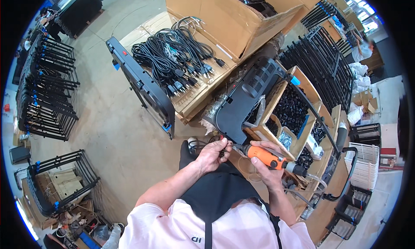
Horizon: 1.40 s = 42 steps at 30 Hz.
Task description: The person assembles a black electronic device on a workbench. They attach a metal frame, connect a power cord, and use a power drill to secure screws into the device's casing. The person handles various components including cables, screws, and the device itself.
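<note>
My right hand (269, 173) grips an orange power screwdriver (263, 155), with a clear hose (319, 180) running from its rear end. Its front end points left, toward my left hand (210, 156). The fingers of that hand are pinched together beside the tool's tip, and small dark pieces, too small to name, show in them. Just beyond both hands stands a black plastic machine housing (232, 115) with vent slots and a rounded end. To its right is a wooden compartment box (276, 103) holding many small black parts and silvery screws (285, 139).
Coiled black power cords (166, 54) lie on cardboard ahead, by a large cardboard box (207, 20). A second black housing (142, 82) leans at the left of the cords. Black metal frames (47, 85) are stacked at left, more (322, 67) at right.
</note>
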Motion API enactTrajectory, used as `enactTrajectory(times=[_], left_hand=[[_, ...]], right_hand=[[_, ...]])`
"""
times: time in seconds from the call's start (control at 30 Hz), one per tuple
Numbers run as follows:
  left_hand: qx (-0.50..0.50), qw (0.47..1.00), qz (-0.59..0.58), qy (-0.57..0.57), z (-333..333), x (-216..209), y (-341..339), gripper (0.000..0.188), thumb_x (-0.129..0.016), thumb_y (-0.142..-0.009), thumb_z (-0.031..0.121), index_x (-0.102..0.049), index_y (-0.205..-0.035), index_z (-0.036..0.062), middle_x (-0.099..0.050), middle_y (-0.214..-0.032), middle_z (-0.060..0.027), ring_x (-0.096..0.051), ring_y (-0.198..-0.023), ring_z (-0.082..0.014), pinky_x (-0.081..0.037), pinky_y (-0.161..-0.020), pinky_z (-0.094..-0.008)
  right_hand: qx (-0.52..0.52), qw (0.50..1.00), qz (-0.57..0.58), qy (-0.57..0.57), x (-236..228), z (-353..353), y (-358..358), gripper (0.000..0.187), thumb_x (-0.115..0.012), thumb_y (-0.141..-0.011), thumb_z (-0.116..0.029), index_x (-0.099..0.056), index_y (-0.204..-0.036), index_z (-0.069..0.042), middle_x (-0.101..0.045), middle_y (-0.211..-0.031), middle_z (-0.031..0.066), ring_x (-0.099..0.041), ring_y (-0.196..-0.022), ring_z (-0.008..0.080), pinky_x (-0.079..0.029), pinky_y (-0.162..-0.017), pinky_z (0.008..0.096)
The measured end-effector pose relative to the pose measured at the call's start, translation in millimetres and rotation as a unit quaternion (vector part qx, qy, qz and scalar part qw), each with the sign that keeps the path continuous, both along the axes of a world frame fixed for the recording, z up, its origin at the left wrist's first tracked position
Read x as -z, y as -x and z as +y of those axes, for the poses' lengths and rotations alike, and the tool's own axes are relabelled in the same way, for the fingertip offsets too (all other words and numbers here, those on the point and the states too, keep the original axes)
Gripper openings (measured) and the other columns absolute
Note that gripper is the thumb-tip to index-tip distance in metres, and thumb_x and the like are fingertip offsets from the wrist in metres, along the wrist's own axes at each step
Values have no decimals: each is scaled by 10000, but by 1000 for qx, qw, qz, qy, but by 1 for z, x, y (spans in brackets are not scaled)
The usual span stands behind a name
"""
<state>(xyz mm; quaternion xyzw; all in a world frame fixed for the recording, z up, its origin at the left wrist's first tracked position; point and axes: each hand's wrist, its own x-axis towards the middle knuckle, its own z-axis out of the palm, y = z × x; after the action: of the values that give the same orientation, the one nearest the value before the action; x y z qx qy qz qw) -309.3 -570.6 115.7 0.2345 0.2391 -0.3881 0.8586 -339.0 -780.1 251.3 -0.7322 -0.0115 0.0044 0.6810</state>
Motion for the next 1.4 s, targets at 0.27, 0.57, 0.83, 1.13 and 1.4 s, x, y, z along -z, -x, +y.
enactTrajectory(times=[0.27,0.57,0.83,1.13,1.4], left_hand=[[2,1000,14,14,-3,2,6,221,-557,-1138,315,-644,-1174,115,-611,-938,13,-539,-779,-117,-465,-676,-234],[26,998,30,40,1,7,2,260,-558,-1135,339,-649,-1183,101,-619,-923,17,-559,-781,-109,-471,-667,-237],[7,998,53,-16,-3,-13,1,276,-565,-1133,357,-680,-1152,106,-639,-919,23,-570,-763,-104,-473,-664,-249],[48,996,-38,-60,11,24,-1,248,-562,-1138,308,-673,-1159,88,-673,-904,13,-598,-756,-101,-494,-672,-251],[5,998,-2,-63,25,17,-6,268,-549,-1145,278,-693,-1203,60,-709,-956,-5,-618,-772,-109,-510,-684,-266]], right_hand=[[-33,999,4,15,8,0,2,524,-792,-908,-7,-535,-1365,-1,-681,-1337,188,-651,-1287,290,-520,-1124,456],[-41,998,8,46,9,2,2,503,-794,-912,-13,-548,-1350,-5,-681,-1341,184,-650,-1288,291,-520,-1121,454],[-5,996,5,92,10,26,-22,454,-786,-911,-6,-612,-1330,-3,-693,-1338,152,-662,-1263,242,-522,-1111,398],[-73,969,4,236,14,53,-49,419,-832,-889,-66,-659,-1271,-54,-731,-1297,147,-729,-1172,242,-570,-1038,376],[-84,971,-10,224,23,56,-54,352,-829,-868,-46,-677,-1185,-37,-751,-1263,152,-736,-1177,255,-579,-1032,367]])
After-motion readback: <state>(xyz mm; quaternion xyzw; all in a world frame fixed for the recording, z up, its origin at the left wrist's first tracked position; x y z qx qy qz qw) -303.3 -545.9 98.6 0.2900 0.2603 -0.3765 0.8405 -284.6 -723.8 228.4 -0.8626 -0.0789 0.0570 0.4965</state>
